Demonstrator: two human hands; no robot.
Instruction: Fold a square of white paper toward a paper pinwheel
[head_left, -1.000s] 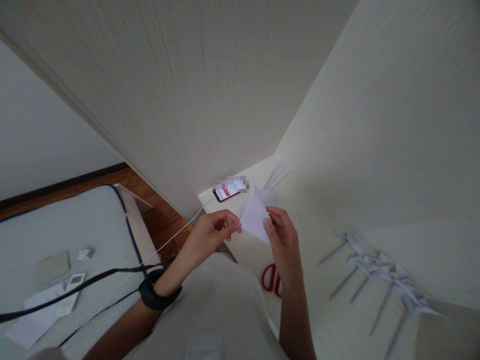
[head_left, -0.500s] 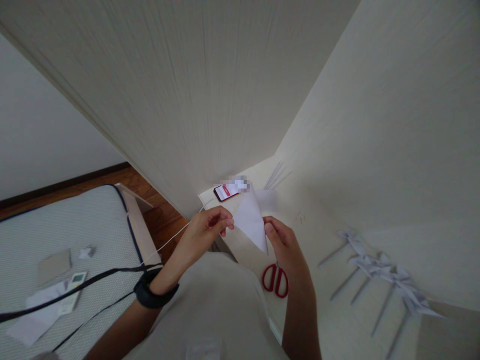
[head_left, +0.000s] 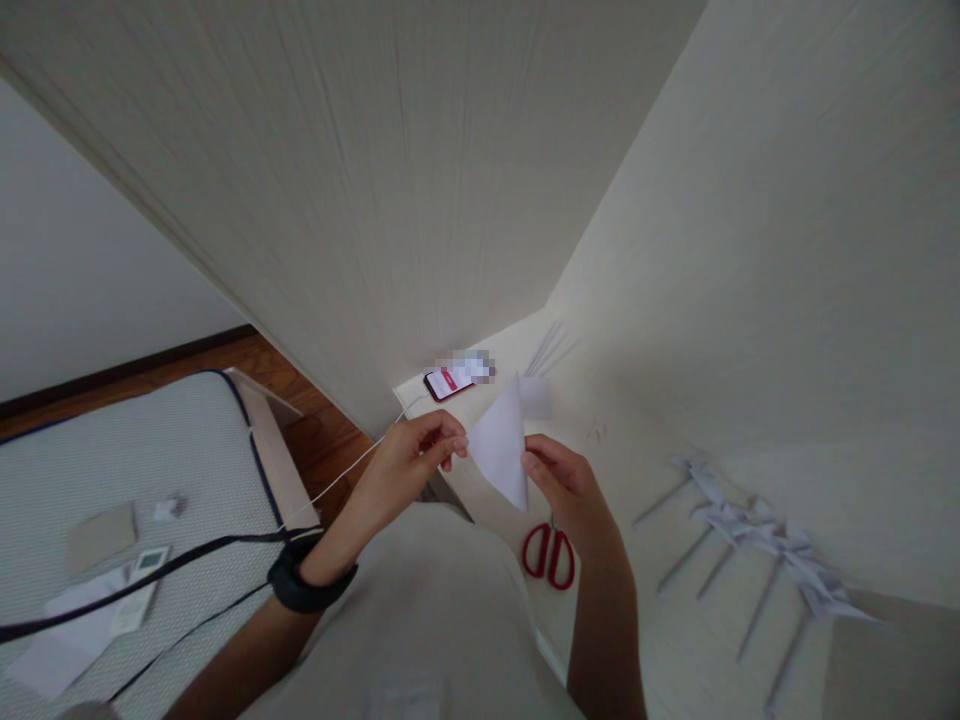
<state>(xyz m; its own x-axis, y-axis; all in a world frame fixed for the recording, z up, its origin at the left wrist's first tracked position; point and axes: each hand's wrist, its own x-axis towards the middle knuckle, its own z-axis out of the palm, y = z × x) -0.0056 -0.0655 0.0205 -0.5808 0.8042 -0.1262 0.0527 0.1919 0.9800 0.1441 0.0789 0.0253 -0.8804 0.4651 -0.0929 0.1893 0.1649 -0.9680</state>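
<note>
Head view: pinching a folded paper [head_left: 499, 447] by its left corner with the left hand [head_left: 417, 447], gripping its right edge with the right hand [head_left: 568, 485], over the desk [head_left: 619, 500], near phone [head_left: 448, 382] and red scissors [head_left: 549, 548].

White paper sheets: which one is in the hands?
The triangular sheet between the left hand and right hand; the tabletop sheet and mattress sheet lie untouched.

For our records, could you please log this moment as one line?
left hand: pinches left corner of folded white paper | right hand: holds its right edge | nearby: scissors, phone, paper shapes on sticks
</note>
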